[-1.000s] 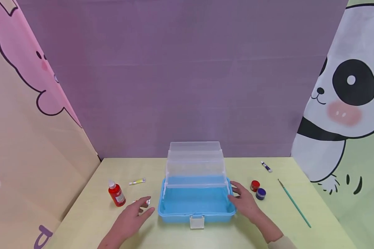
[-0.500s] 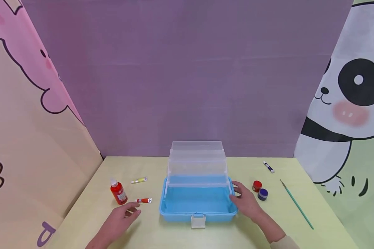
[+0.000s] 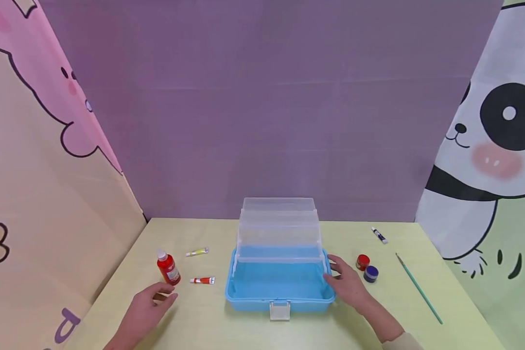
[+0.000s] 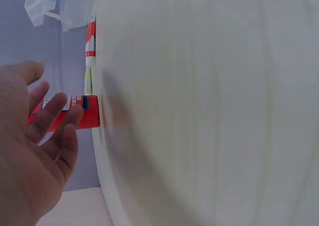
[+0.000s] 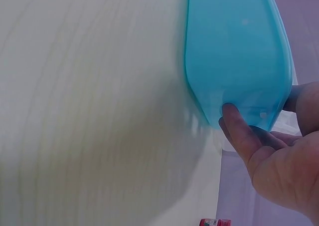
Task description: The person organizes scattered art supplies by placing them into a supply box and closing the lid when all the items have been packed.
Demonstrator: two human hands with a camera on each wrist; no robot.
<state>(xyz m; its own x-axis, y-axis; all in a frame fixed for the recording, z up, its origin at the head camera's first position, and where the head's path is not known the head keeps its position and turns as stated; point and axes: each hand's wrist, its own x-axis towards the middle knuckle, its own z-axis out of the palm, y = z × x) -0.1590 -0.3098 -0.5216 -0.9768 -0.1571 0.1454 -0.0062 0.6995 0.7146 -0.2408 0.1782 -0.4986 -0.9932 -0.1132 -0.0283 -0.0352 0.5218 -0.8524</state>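
Note:
My left hand (image 3: 143, 307) is just in front of a red paint bottle (image 3: 169, 271) with a white cap, fingers loosely bent and thumb apart. In the left wrist view those fingers overlap the bottle (image 4: 89, 117), and nothing is held. A light-blue plastic case (image 3: 242, 305) stands in the middle with its clear lid (image 3: 276, 218) raised and its inside bare. My right hand (image 3: 349, 287) grips the case's right side. In the right wrist view its fingers lie along the outer wall of the case (image 5: 234, 51), and the thumb is at the rim.
A red paint tube (image 3: 202, 280) and a yellow paint tube (image 3: 197, 252) lie left of the case. To its right are a red paint pot (image 3: 362, 262), a dark blue paint pot (image 3: 371, 273), a small dark-and-white tube (image 3: 379, 236) and a green paintbrush (image 3: 419, 288).
My left hand has moved left, away from the red tube, which now lies uncovered, and toward the red bottle. My right hand stays on the case. The head view has shifted slightly.

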